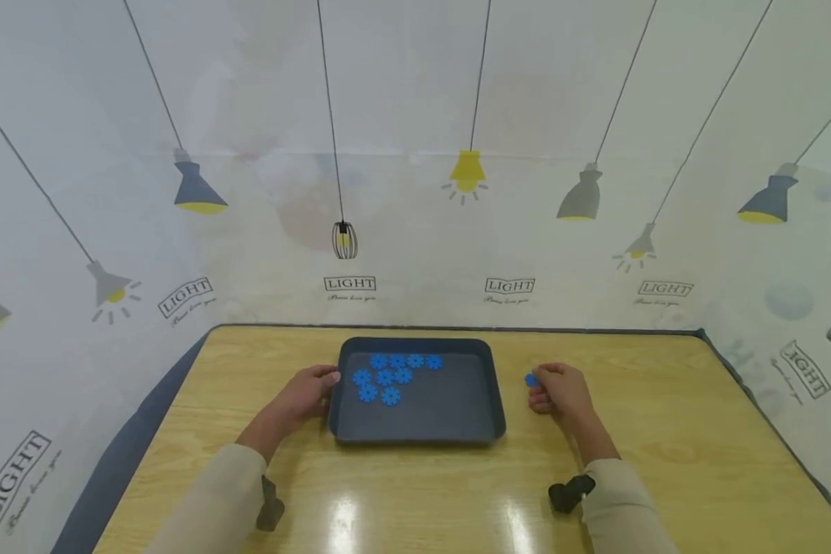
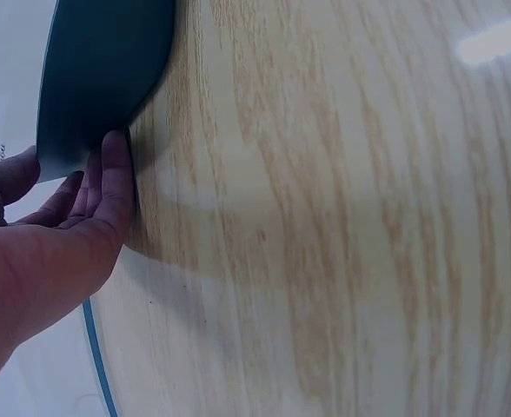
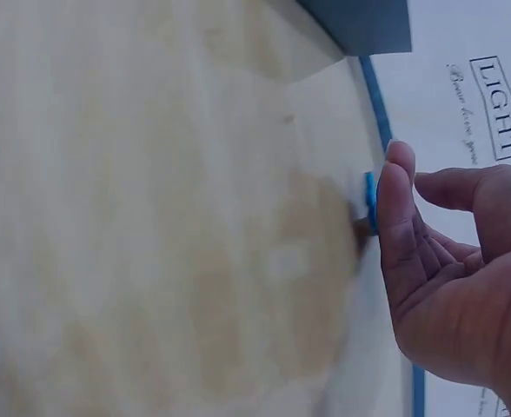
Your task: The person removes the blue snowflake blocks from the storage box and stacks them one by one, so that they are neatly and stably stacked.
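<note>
A dark grey rectangular tray lies on the table, with several flat blue notched discs grouped in its back left part. My left hand grips the tray's left side. In the left wrist view its thumb is at the rim and its fingers lie against the outer wall. To the right of the tray, my right hand pinches one blue notched disc. That disc shows edge-on beyond the fingers in the right wrist view, partly hidden by them.
The wooden table runs to a dark edge strip at the back. A pale wall sheet printed with lamps rises behind and on both sides. Small black devices are worn at the wrists.
</note>
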A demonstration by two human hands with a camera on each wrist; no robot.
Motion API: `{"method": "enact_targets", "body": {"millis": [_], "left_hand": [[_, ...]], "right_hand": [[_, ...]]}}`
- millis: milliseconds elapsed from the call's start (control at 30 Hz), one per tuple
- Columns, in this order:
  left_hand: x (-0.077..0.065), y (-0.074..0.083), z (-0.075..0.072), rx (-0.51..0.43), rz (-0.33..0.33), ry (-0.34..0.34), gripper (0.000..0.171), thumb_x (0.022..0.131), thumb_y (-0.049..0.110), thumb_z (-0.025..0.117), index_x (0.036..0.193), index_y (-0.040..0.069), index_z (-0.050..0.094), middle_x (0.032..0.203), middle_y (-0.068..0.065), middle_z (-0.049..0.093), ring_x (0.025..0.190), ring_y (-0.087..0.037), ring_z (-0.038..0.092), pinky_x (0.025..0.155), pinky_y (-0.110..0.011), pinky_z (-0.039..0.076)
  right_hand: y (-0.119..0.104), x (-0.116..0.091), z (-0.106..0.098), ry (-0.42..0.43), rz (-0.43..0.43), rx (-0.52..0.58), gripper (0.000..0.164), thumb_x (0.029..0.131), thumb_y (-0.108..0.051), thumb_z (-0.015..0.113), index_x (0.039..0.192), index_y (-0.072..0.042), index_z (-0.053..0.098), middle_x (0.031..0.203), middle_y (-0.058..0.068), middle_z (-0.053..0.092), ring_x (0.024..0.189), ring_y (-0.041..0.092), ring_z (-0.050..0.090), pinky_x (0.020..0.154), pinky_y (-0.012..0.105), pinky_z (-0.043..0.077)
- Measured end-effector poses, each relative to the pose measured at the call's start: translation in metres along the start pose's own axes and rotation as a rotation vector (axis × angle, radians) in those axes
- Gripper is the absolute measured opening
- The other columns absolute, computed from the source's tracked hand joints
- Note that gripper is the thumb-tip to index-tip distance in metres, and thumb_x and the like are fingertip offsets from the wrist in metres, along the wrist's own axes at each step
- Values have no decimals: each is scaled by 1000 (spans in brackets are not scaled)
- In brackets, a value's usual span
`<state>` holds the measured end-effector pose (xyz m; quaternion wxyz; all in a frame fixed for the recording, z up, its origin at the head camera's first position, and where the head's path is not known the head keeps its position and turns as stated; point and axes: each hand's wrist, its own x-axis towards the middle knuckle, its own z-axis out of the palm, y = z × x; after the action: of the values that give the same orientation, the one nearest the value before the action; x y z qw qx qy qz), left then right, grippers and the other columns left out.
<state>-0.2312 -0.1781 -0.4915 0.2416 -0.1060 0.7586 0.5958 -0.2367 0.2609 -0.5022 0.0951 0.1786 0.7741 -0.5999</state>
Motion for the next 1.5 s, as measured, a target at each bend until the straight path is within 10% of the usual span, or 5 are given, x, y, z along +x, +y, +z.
{"method": "enact_targets", "body": {"millis": [633, 1500], "left_hand": [[0, 1, 1, -1, -12, 1, 49, 106, 23, 39, 149, 0, 32, 144, -24, 45, 129, -37, 48, 101, -48, 48], [-4, -2, 2, -23, 34, 8, 50, 106, 23, 40, 149, -2, 32, 144, -25, 45, 130, -36, 48, 101, -47, 49]], "right_hand": [[-64, 2, 54, -89, -147, -145, 42, 98, -22, 57, 133, 1, 54, 67, 8, 67, 51, 15, 64, 56, 36, 60], [-66, 5, 133, -276, -150, -250, 41, 97, -14, 59, 134, 1, 53, 73, 11, 65, 54, 16, 63, 56, 34, 59]]}}
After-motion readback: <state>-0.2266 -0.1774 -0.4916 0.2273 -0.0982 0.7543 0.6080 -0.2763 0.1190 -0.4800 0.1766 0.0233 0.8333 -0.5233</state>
